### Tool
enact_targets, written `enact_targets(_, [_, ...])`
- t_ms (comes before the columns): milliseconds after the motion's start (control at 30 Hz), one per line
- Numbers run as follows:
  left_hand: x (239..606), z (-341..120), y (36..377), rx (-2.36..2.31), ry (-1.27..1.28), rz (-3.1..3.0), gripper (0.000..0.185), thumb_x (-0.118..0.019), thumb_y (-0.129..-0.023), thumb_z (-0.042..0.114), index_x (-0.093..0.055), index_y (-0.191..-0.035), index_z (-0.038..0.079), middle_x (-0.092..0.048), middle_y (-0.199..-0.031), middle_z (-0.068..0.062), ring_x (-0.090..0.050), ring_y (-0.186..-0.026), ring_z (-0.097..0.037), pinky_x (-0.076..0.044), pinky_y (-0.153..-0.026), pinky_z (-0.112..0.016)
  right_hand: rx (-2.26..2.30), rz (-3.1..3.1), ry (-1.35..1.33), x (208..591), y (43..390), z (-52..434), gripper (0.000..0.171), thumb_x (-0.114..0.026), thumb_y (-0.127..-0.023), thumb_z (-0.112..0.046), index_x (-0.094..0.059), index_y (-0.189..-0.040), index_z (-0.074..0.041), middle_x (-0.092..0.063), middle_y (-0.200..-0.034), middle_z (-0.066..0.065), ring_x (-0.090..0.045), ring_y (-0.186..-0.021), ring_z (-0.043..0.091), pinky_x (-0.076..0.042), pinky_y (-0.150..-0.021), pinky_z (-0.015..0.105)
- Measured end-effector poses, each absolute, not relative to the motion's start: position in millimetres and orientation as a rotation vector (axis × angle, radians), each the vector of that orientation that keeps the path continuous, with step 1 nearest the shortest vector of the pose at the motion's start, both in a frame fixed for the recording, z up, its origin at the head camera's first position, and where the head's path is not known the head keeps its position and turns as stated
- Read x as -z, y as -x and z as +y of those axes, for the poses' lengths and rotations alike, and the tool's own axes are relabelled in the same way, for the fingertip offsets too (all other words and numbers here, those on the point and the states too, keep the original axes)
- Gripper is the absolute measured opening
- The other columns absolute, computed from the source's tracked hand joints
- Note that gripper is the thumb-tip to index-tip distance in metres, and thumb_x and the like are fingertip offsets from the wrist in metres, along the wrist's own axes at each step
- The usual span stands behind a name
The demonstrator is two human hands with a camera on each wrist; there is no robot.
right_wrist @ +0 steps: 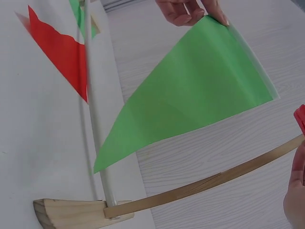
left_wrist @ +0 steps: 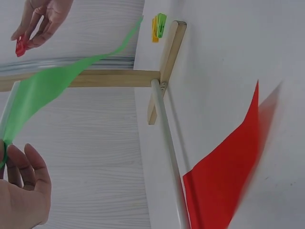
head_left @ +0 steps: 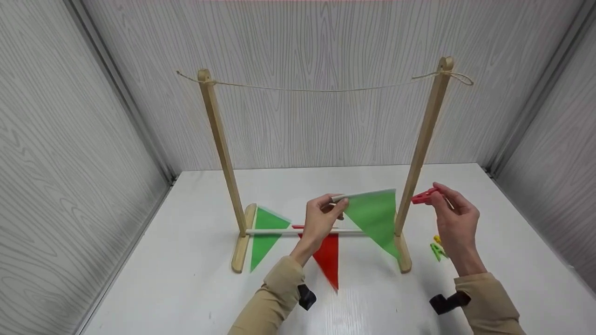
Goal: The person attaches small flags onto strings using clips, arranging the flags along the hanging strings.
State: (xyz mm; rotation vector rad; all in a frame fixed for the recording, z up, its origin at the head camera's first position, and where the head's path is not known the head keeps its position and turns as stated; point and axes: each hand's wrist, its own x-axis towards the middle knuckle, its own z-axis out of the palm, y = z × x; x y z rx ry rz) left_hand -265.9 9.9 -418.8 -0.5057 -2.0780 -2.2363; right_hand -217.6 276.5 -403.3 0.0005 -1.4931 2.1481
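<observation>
A wooden stand (head_left: pixel 421 144) with two posts and a string (head_left: pixel 326 89) between their tops rests on the white table (head_left: pixel 186 288). My left hand (head_left: pixel 321 218) pinches the top corner of a green pennant (head_left: pixel 375 216) and holds it in the air in front of the right post. That green pennant (right_wrist: pixel 190 100) hangs point down in the right wrist view. My right hand (head_left: pixel 454 218) pinches a red clothespin (head_left: pixel 424 196) just right of the right post. A second green pennant (head_left: pixel 265 232) and a red pennant (head_left: pixel 328 256) lie at the stand's lower white rod (head_left: pixel 279 231).
A yellow and a green clothespin (head_left: pixel 437 249) lie on the table right of the stand's right foot (head_left: pixel 404 256). Grey wood-grain walls (head_left: pixel 70 153) close the table in on three sides.
</observation>
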Motion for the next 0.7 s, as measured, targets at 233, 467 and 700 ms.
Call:
enact_targets(233, [402.1, 9.6, 267.6, 2.192, 0.522, -2.076, 0.020, -0.072, -0.093, 0.013, -0.074, -0.109, 0.000, -0.066, -0.082, 0.001, -0.059, -0.069, -0.010, -0.051, -0.069, -0.019, -2.197, -1.422, -0.140, 386.5, 221.8, 274.6, 0.034, -0.063, -0.095, 0.002, -0.061, -0.128, 0.011, -0.070, -0.106, 0.007, -0.067, -0.092, 0.015, -0.054, -0.097, 0.020])
enact_targets(467, [389.9, 8.2, 267.9, 2.175, 0.546, -2.055, 0.021, -0.071, -0.093, 0.012, -0.073, -0.110, -0.001, -0.064, -0.080, 0.000, -0.058, -0.068, -0.010, -0.049, -0.068, -0.018, -2.211, -1.356, -0.227, 370.3, 225.7, 270.9, 0.027, -0.063, -0.092, 0.011, -0.067, -0.118, 0.006, -0.069, -0.105, 0.009, -0.069, -0.094, 0.016, -0.055, -0.096, 0.024])
enact_targets(700, [377.2, 8.2, 269.2, 2.159, 0.583, -2.023, 0.020, -0.072, -0.093, 0.011, -0.074, -0.109, -0.001, -0.064, -0.079, 0.002, -0.059, -0.070, -0.012, -0.053, -0.070, -0.020, -2.188, -1.331, -0.363, 354.2, 229.3, 267.6, 0.024, -0.066, -0.088, 0.013, -0.070, -0.110, 0.005, -0.071, -0.101, 0.010, -0.067, -0.091, 0.016, -0.058, -0.092, 0.023])
